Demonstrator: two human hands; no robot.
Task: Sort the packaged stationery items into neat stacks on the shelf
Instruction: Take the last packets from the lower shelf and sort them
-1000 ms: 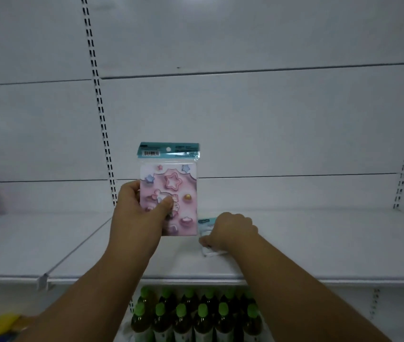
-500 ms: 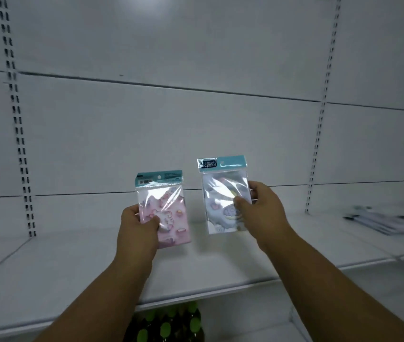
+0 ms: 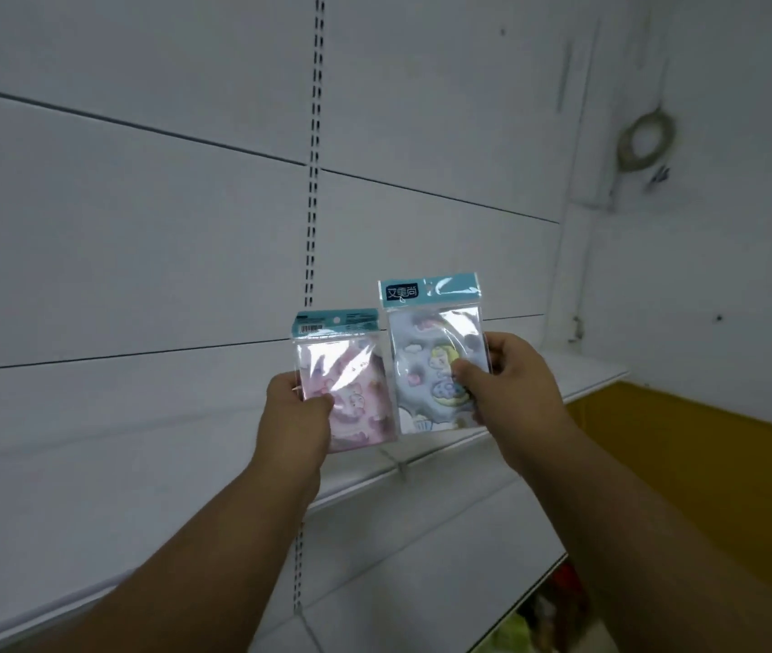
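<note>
Holding two sealed stationery packs upright over a white shelf (image 3: 577, 377), a person weighs where each belongs: the left hand (image 3: 297, 414) is closed on the pink pack (image 3: 351, 393), thumb across its lower left corner, while the right hand (image 3: 511, 377) pinches the blue pack (image 3: 431, 369) along its right edge, thumb on the front. Both packs sit just right of centre frame, side by side and nearly touching, the blue one higher. Glossy film and corner-only holds suggest the chief risk is a pack slipping or swinging out as it is lowered, or the two sleeves catching each other. No stack is visible on this stretch, so mixing designs remains possible. The shelf's front lip (image 3: 403, 468) runs from 8 o'clock toward 3 o'clock beneath the hands; open board lies at 9 o'clock, and the slotted upright (image 3: 313, 181) rises at 12 o'clock.
</note>
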